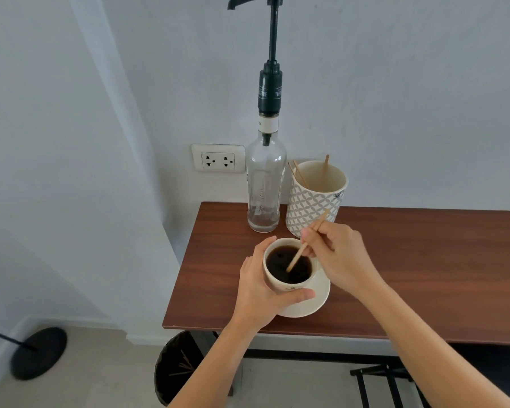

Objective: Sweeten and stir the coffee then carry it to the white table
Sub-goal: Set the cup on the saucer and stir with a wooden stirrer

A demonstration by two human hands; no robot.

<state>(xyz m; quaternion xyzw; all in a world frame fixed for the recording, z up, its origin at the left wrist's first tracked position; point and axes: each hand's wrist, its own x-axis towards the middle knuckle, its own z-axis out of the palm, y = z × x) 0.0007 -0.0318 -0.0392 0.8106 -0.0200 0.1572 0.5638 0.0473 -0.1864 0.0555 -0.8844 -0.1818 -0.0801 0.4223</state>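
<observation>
A cream cup (pixel 280 282) full of black coffee (pixel 289 267) stands on a cream saucer (pixel 317 301) near the left front of the brown table (pixel 409 275). My left hand (pixel 258 293) wraps around the cup's left side, thumb across its front. My right hand (pixel 340 256) pinches a thin wooden stir stick (pixel 302 248) whose lower end dips into the coffee. Behind the cup stands a clear glass syrup bottle (pixel 265 187) with a tall black pump, nearly empty.
A patterned grey-and-white holder (pixel 314 207) with a few wooden sticks sits to the right of the bottle, against the wall. A wall socket (pixel 218 158) is left of the bottle. A black bin (pixel 180 369) stands under the table's left end, and a black round stand base (pixel 39 353) lies on the floor at left.
</observation>
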